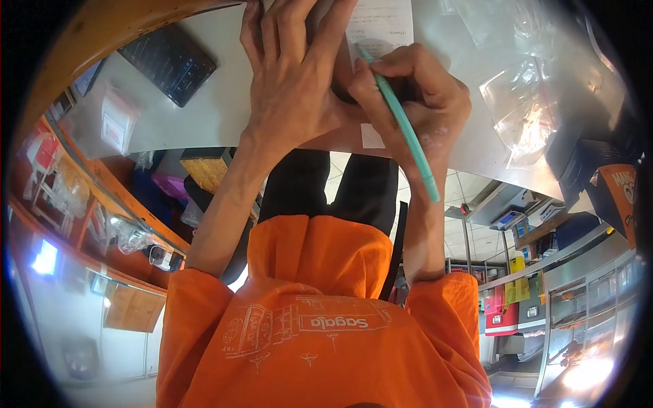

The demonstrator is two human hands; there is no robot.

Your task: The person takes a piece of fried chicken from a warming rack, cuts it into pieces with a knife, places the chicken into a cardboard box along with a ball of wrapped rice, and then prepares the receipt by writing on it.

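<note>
My right hand [413, 97] grips a teal pen [403, 117] between thumb and fingers. The pen's tip end rests over a white sheet of paper [385, 20] that bears print. Palm down beside the sheet, my left hand [291, 66] has its fingers spread and holds nothing; the top frame edge cuts off some fingertips. A brownish surface shows between the two hands, too shaded to name. Near the table's front edge, partly behind my right wrist, lies a small white paper slip [372, 136].
A dark phone or tablet [171, 64] with a lit screen and a small labelled plastic bag [117, 120] lie left on the grey table [229, 120]. Clear plastic bags [520, 112] cover its right side, near an orange printed box [614, 199]. Orange shelving [86, 209] stands left.
</note>
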